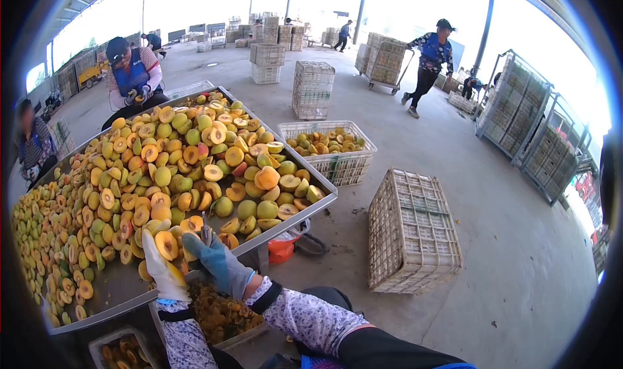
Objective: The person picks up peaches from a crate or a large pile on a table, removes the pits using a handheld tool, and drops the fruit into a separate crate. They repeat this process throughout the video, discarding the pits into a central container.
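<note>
My left hand (163, 265), in a white and yellowish glove, is closed on a yellow peach half (167, 244) with its cut face and hollow turned up. Close beside it on the right, my right hand (222, 262), in a blue-grey glove, grips a small metal hand tool (206, 230) whose tip points up from the fingers. Both hands are over the near edge of a metal table (295, 225) heaped with whole and halved peaches (188, 155). Below the hands stands a crate of orange-brown peach scraps (224, 312), partly hidden by my forearms.
A full fruit crate (341, 168) stands beyond the table's right corner. An upturned crate (415, 233) is to my right, with stacked crates (313, 90) behind. Two people sit across the table; another person (431, 61) pulls a loaded cart (383, 61). Another crate (123, 349) lies bottom left.
</note>
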Demonstrator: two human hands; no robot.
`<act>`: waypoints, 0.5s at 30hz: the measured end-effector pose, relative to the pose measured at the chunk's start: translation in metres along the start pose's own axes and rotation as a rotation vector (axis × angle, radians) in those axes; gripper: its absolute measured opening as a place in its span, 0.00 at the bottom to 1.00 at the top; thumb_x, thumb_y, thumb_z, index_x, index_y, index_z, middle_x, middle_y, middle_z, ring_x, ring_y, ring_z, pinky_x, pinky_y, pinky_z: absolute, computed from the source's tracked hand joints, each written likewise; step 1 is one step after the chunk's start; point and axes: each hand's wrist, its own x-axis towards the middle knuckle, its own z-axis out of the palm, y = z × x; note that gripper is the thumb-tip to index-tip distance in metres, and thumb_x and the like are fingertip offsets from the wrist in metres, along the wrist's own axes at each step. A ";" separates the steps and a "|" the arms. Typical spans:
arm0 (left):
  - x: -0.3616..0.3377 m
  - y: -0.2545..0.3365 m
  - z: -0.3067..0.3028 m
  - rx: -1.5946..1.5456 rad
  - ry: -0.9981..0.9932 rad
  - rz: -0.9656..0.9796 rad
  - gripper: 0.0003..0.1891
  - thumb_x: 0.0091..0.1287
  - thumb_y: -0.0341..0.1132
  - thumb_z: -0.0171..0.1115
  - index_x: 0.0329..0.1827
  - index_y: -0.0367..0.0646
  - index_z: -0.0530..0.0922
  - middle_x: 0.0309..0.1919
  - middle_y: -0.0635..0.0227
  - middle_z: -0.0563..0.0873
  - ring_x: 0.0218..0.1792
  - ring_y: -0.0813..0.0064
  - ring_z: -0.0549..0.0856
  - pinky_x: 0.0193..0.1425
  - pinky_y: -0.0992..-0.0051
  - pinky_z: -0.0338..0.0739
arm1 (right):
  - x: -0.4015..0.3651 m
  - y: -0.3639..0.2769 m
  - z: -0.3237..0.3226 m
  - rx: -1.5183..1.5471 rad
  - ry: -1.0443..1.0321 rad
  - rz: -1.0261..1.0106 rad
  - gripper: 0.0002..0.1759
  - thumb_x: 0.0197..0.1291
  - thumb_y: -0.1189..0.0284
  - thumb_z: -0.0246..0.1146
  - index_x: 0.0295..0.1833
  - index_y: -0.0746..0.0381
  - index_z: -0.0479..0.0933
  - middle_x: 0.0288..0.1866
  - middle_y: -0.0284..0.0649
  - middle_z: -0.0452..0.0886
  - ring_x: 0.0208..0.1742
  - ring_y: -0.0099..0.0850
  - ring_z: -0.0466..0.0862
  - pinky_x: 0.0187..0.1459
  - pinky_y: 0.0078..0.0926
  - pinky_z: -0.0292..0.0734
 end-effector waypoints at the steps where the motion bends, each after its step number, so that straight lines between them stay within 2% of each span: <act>1: 0.005 0.003 -0.012 -0.060 0.047 -0.048 0.30 0.80 0.59 0.48 0.59 0.38 0.79 0.47 0.60 0.86 0.45 0.71 0.85 0.50 0.75 0.84 | 0.001 -0.009 -0.002 -0.143 0.086 -0.028 0.19 0.69 0.54 0.68 0.58 0.49 0.75 0.38 0.24 0.79 0.30 0.17 0.78 0.26 0.13 0.71; 2: 0.019 -0.003 -0.043 -0.248 -0.083 -0.077 0.29 0.77 0.54 0.57 0.67 0.36 0.74 0.51 0.56 0.84 0.47 0.67 0.86 0.50 0.74 0.86 | 0.005 -0.013 -0.002 -0.185 0.174 -0.064 0.19 0.69 0.55 0.68 0.59 0.48 0.74 0.39 0.23 0.77 0.30 0.16 0.76 0.26 0.14 0.69; 3: 0.019 0.002 -0.050 -0.241 -0.074 -0.067 0.28 0.78 0.55 0.55 0.65 0.38 0.75 0.49 0.57 0.85 0.45 0.68 0.86 0.47 0.74 0.85 | 0.009 -0.012 -0.011 -0.286 0.132 -0.176 0.17 0.71 0.58 0.67 0.60 0.49 0.74 0.39 0.22 0.76 0.31 0.13 0.74 0.25 0.13 0.67; 4: 0.015 0.004 -0.043 -0.191 -0.065 -0.036 0.28 0.78 0.56 0.52 0.64 0.39 0.76 0.48 0.59 0.86 0.42 0.69 0.86 0.44 0.74 0.84 | 0.019 -0.004 -0.026 -0.263 0.013 -0.252 0.17 0.74 0.63 0.64 0.63 0.51 0.73 0.40 0.22 0.76 0.31 0.12 0.71 0.25 0.13 0.67; 5: 0.009 0.005 -0.034 -0.121 -0.057 0.003 0.28 0.79 0.58 0.50 0.62 0.40 0.78 0.47 0.60 0.87 0.40 0.70 0.86 0.41 0.75 0.83 | 0.005 -0.014 -0.016 -0.401 0.072 -0.274 0.19 0.74 0.69 0.63 0.67 0.57 0.72 0.42 0.24 0.78 0.35 0.14 0.75 0.30 0.15 0.73; 6: 0.003 0.005 -0.028 -0.067 -0.051 0.031 0.28 0.79 0.59 0.47 0.60 0.42 0.79 0.45 0.61 0.88 0.37 0.71 0.86 0.39 0.75 0.82 | 0.012 -0.001 -0.023 -0.547 0.084 -0.519 0.21 0.72 0.73 0.64 0.67 0.64 0.72 0.45 0.32 0.81 0.40 0.22 0.80 0.41 0.23 0.79; 7: 0.000 0.006 -0.022 -0.059 -0.051 0.027 0.29 0.80 0.60 0.44 0.58 0.43 0.80 0.44 0.62 0.88 0.35 0.72 0.86 0.36 0.76 0.81 | 0.021 0.006 -0.033 -0.886 0.152 -0.834 0.19 0.70 0.75 0.65 0.63 0.69 0.74 0.48 0.44 0.83 0.46 0.34 0.84 0.50 0.30 0.81; 8: -0.004 0.014 -0.019 -0.094 -0.028 -0.036 0.30 0.80 0.60 0.42 0.58 0.41 0.79 0.45 0.57 0.88 0.38 0.68 0.88 0.36 0.77 0.83 | 0.020 0.009 -0.033 -0.981 0.186 -0.948 0.17 0.69 0.75 0.65 0.59 0.70 0.76 0.53 0.54 0.83 0.49 0.45 0.86 0.51 0.34 0.81; 9: -0.008 0.017 -0.011 -0.140 -0.025 -0.106 0.31 0.81 0.59 0.40 0.57 0.38 0.77 0.47 0.51 0.88 0.42 0.64 0.89 0.37 0.78 0.85 | 0.010 0.005 -0.024 -1.148 0.223 -1.014 0.15 0.69 0.73 0.65 0.57 0.69 0.77 0.48 0.54 0.85 0.46 0.47 0.88 0.47 0.35 0.82; 11: -0.009 0.016 -0.006 -0.128 -0.035 -0.105 0.28 0.81 0.56 0.43 0.57 0.39 0.78 0.49 0.54 0.87 0.45 0.64 0.89 0.40 0.76 0.87 | -0.015 0.003 -0.008 -1.037 0.053 -0.638 0.14 0.69 0.71 0.65 0.55 0.67 0.78 0.38 0.52 0.86 0.40 0.48 0.89 0.42 0.38 0.83; 12: -0.012 0.016 0.005 -0.168 0.004 -0.054 0.24 0.83 0.51 0.42 0.61 0.39 0.75 0.55 0.54 0.85 0.50 0.62 0.88 0.47 0.72 0.88 | -0.020 0.009 -0.009 -1.126 -0.031 -0.629 0.13 0.70 0.68 0.65 0.52 0.66 0.79 0.30 0.52 0.85 0.33 0.51 0.88 0.35 0.41 0.81; 15: -0.014 0.001 -0.004 0.050 -0.169 0.157 0.19 0.83 0.41 0.44 0.67 0.37 0.69 0.61 0.53 0.82 0.56 0.61 0.87 0.56 0.68 0.86 | -0.023 0.020 -0.009 -1.292 -0.050 -0.612 0.14 0.70 0.65 0.66 0.48 0.66 0.79 0.31 0.55 0.84 0.34 0.55 0.86 0.33 0.45 0.79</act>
